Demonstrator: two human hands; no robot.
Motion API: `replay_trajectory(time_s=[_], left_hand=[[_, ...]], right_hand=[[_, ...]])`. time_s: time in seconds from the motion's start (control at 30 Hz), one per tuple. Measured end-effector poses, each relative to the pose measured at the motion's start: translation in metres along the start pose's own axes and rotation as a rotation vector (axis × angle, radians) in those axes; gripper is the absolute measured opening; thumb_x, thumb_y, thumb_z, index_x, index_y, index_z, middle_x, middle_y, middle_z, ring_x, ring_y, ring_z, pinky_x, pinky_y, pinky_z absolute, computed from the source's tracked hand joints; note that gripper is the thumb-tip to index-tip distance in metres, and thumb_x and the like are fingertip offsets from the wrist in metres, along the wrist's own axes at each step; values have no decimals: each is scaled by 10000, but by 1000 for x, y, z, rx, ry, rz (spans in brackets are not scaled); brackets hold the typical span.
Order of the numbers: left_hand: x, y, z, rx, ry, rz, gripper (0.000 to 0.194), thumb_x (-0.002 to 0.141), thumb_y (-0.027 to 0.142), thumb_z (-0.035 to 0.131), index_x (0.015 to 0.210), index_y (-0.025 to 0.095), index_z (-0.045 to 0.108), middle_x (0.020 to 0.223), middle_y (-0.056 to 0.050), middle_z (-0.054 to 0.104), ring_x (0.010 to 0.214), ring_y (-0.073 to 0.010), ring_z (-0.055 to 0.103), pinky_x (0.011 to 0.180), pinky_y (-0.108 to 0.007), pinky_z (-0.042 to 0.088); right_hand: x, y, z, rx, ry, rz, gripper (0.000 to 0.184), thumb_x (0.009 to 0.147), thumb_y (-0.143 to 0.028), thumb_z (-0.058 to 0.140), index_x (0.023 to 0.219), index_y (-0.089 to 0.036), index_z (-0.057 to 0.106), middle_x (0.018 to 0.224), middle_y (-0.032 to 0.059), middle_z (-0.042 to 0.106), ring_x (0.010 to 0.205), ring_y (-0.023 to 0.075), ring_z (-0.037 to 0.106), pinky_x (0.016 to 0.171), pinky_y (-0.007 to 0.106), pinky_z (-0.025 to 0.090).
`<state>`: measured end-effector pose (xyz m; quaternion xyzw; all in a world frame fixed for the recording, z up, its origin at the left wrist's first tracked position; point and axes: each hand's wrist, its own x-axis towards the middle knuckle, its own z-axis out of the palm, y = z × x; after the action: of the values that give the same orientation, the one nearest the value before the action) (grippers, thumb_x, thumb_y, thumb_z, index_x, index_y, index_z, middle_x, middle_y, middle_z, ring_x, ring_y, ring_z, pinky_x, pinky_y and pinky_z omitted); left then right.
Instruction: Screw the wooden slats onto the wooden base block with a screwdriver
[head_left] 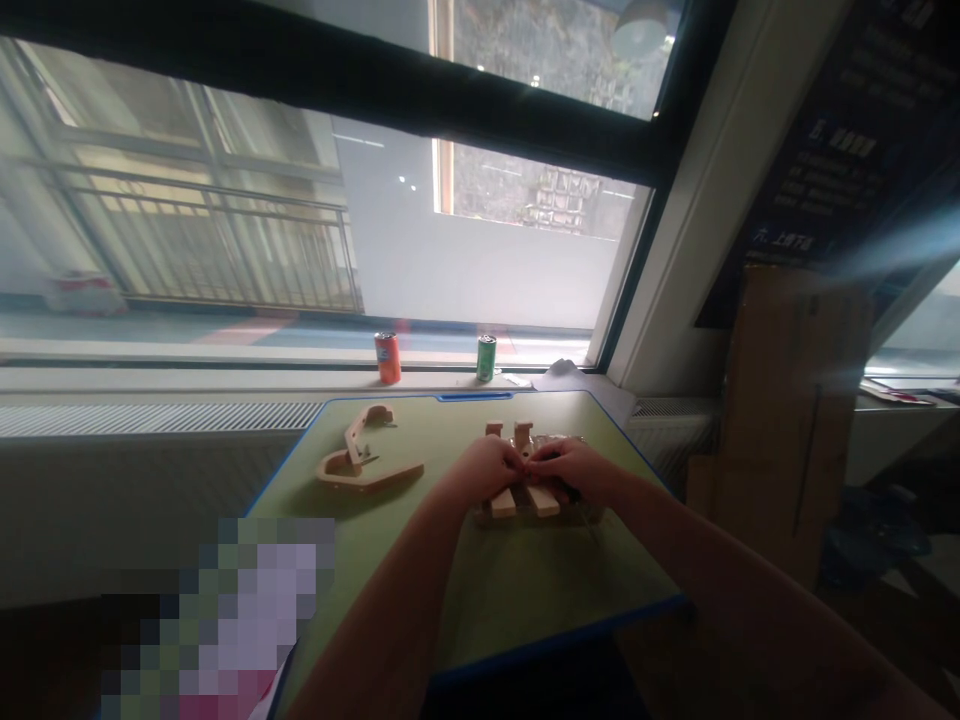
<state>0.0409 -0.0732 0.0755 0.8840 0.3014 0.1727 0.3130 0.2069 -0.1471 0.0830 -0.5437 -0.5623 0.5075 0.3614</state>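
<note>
My left hand (491,468) and my right hand (576,466) meet over the right half of the table, fingertips pinched close together. Whatever small thing they hold is too small or hidden to make out. Beneath them lie two light wooden pieces, a left one (503,504) and a right one (543,501), side by side with hooked far ends. Under these is what looks like a clear plastic tray or bag (592,516), partly covered by my hands. To the left rests a curved wooden part (375,482), with another bent wooden part (352,436) joined to or touching it; metal screws stick out there.
The green table (420,555) has a blue edge. On the windowsill behind stand an orange can (388,358) and a green can (486,358), with crumpled paper (564,375) to their right. Cardboard (799,420) leans at the right. A pixelated patch covers the lower left.
</note>
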Motion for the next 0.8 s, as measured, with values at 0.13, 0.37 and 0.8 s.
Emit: replay_trajectory(time_s=[0.13, 0.37, 0.8], left_hand=[[-1, 2, -1, 2, -7, 17, 250, 702, 300, 553, 835, 199, 738, 745, -26, 698, 682, -142, 580, 661, -236, 439], [-1, 4, -2, 41, 11, -3, 253, 692, 303, 557, 835, 199, 737, 745, -23, 696, 687, -145, 579, 662, -232, 439], [-1, 0, -2, -21, -10, -3, 278, 684, 275, 558, 880, 181, 730, 767, -31, 696, 703, -149, 581, 670, -237, 451]], right_hand=[[2, 1, 0, 37, 20, 19, 296, 692, -424, 658, 742, -133, 636, 548, -20, 548, 347, 48, 411, 295, 185, 291], [3, 6, 0, 39, 49, -4, 273, 685, -402, 671, 703, -131, 639, 507, -22, 531, 334, 46, 390, 285, 187, 258], [0, 3, -3, 109, 21, 26, 275, 679, -386, 683, 732, -119, 642, 619, 3, 596, 355, 30, 387, 302, 185, 264]])
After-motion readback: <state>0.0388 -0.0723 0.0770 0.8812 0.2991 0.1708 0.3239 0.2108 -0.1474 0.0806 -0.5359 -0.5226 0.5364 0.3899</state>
